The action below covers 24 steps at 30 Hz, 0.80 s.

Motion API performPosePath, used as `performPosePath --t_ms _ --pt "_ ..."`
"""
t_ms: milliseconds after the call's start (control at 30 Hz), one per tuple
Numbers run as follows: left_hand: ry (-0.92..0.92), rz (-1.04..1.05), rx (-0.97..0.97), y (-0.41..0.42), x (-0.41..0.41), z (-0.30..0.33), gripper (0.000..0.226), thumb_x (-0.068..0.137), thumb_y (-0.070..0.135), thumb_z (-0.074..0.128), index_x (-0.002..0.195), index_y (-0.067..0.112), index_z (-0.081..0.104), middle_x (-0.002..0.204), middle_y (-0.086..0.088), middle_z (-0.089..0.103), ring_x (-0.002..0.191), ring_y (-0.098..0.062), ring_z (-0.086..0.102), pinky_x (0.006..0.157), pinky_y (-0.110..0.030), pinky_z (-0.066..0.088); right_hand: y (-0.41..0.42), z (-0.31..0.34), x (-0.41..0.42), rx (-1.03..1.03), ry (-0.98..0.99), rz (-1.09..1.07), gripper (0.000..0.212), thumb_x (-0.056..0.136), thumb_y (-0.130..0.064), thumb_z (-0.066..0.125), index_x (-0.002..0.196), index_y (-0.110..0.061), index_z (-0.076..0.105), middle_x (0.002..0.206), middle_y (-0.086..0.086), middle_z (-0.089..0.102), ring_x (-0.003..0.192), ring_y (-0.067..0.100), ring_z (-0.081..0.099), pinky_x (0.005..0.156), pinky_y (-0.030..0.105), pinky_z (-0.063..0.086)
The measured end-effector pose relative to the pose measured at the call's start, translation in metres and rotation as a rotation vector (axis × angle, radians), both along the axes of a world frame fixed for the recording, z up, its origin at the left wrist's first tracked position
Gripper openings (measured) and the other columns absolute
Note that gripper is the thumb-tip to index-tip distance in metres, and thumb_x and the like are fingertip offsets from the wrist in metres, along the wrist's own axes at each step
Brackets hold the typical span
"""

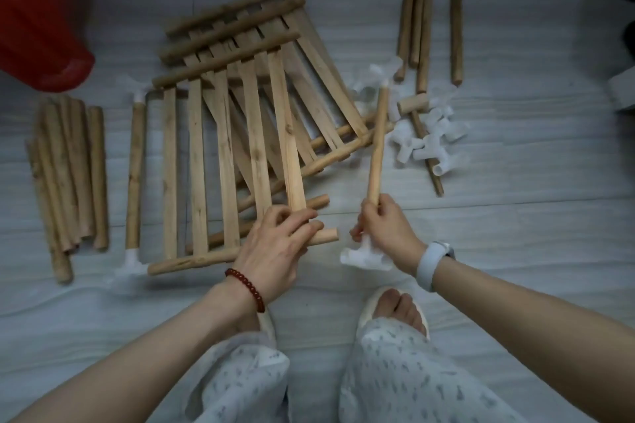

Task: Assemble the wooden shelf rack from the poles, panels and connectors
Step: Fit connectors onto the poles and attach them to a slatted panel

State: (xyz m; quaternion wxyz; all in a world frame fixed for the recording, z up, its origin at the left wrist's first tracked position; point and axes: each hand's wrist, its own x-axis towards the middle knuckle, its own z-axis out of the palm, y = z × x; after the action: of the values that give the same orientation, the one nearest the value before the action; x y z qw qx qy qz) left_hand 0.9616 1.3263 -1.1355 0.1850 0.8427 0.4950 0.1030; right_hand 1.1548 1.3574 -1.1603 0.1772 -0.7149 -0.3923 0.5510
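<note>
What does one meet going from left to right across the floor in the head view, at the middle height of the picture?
Bundle of poles → pole with white connectors → slatted panels → pole held by the right hand → pile of white connectors.

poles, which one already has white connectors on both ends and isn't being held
The pole lying on the floor just left of the slatted panel. It has a white connector on each end; the loose poles in the left bundle have bare ends.

slatted panels (220,134): 3 | hands (275,247): 2 | loose right-side long poles (456,21): 4 | red tub (41,17): 1
</note>
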Motion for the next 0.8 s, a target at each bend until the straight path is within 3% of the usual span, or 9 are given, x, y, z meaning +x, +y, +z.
performPosePath --t_ms 67,133,333,600,800 --pt "-0.012 0.008 -0.038 0.012 -0.005 0.001 0.043 0.061 0.0 0.081 0.101 0.01 0.069 0.112 -0.004 0.065 0.076 -0.029 0.058 0.057 -0.038 0.053 0.021 0.016 0.005 0.032 0.216 -0.24 0.014 0.099 -0.019 0.037 0.085 -0.016 0.038 0.069 0.005 0.048 0.044 0.015 0.057 0.044 0.028 0.049" --pt "-0.001 0.016 -0.069 0.018 -0.007 0.002 0.041 0.065 0.001 0.079 0.104 0.011 0.067 0.114 -0.005 0.064 0.074 -0.027 0.059 0.056 -0.038 0.051 0.034 0.029 0.009 0.049 0.3 -0.304 0.015 0.1 -0.02 0.035 0.086 -0.016 0.037 0.064 0.003 0.044 0.036 0.013 0.049 0.036 0.022 0.04" --pt "-0.034 0.02 -0.101 0.029 0.008 0.002 0.05 0.072 0.004 0.074 0.119 0.014 0.062 0.125 -0.003 0.059 0.077 -0.024 0.066 0.064 -0.035 0.047 0.045 0.032 -0.009 -0.021 0.435 -0.407 0.016 0.102 -0.019 0.033 0.087 -0.014 0.038 0.061 0.003 0.041 0.034 0.009 0.04 0.034 0.018 0.033" --pt "-0.087 -0.031 -0.166 0.028 0.004 -0.001 0.043 0.068 -0.004 0.075 0.108 0.009 0.065 0.121 -0.008 0.061 0.079 -0.023 0.066 0.067 -0.031 0.039 0.061 0.036 -0.02 0.102 0.247 -0.201 0.016 0.101 -0.023 0.034 0.088 -0.016 0.039 0.066 0.004 0.041 0.034 0.008 0.04 0.034 0.019 0.033" --pt "-0.092 -0.043 -0.188 0.028 -0.001 0.002 0.042 0.067 -0.006 0.074 0.105 0.009 0.066 0.125 -0.006 0.06 0.077 -0.022 0.066 0.065 -0.03 0.04 0.063 0.036 -0.028 0.043 0.262 -0.2 0.017 0.101 -0.024 0.034 0.086 -0.017 0.039 0.065 0.003 0.04 0.032 0.006 0.039 0.033 0.017 0.031"
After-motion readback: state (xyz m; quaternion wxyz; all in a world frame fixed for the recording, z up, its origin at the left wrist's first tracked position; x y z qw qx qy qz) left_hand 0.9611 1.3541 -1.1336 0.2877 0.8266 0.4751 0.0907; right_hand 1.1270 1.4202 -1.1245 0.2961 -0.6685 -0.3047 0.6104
